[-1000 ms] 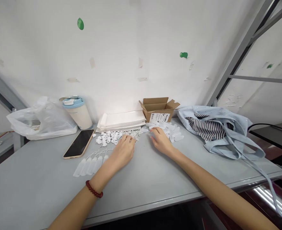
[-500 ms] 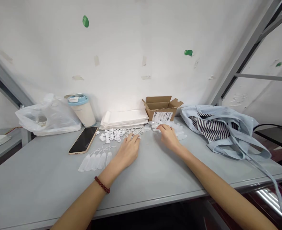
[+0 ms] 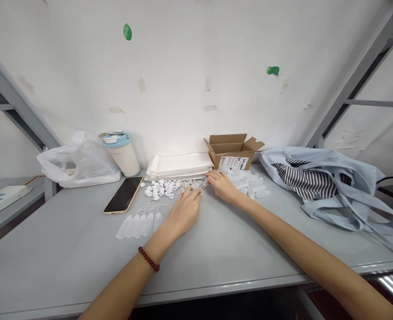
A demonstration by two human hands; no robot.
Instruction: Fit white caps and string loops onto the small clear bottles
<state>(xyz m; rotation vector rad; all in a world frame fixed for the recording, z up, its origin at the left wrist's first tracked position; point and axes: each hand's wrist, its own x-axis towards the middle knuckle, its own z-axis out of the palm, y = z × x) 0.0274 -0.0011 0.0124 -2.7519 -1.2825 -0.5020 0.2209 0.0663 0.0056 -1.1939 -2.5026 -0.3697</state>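
Note:
My left hand (image 3: pixel 186 210) rests low over the table, palm down, its slightly bent fingers apart at the near edge of a pile of thin white cords (image 3: pixel 194 184). My right hand (image 3: pixel 222 186) reaches in from the other side. Its outstretched fingertips are at the right end of the cords, and I see nothing held in them. Beside it lies a heap of translucent plastic pieces (image 3: pixel 250 183). Small white caps (image 3: pixel 159 188) are heaped left of the cords. Several frosted flat tags with cords (image 3: pixel 139 225) lie in a row left of my left wrist.
A phone (image 3: pixel 123 195) lies left of the caps. Behind it stand a cup with a blue lid (image 3: pixel 123 155) and a white plastic bag (image 3: pixel 79 162). A stack of white sheets (image 3: pixel 179 165) and an open cardboard box (image 3: pixel 231 153) sit against the wall. A blue cloth bag (image 3: pixel 303 209) lies right.
My right hand has moved left, from the translucent pieces to the cords. My left hand stays by the cords. The view has shifted slightly.

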